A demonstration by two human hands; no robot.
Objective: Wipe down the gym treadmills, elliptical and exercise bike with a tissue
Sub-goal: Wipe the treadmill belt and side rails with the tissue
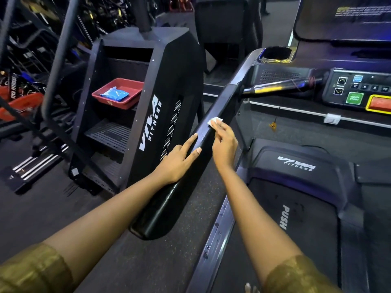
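I stand on a black treadmill [296, 187] and face its left handrail [179, 191], a long glossy black bar that runs up toward the console [357, 89]. My right hand [225, 142] presses a small folded white tissue [214, 120] against the rail's top with straight fingers. My left hand [179, 159] rests on the rail's outer side just below, index finger stretched along the bar and thumb on top. Both forearms reach forward from gold sleeves.
A black stair-climber machine [148, 98] marked VIVA FITNESS stands left of the rail, with a red tray [118, 93] holding a blue packet [114, 94] on one step. A cup holder [276, 53] sits beside the console. Red and black gym gear crowds the far left.
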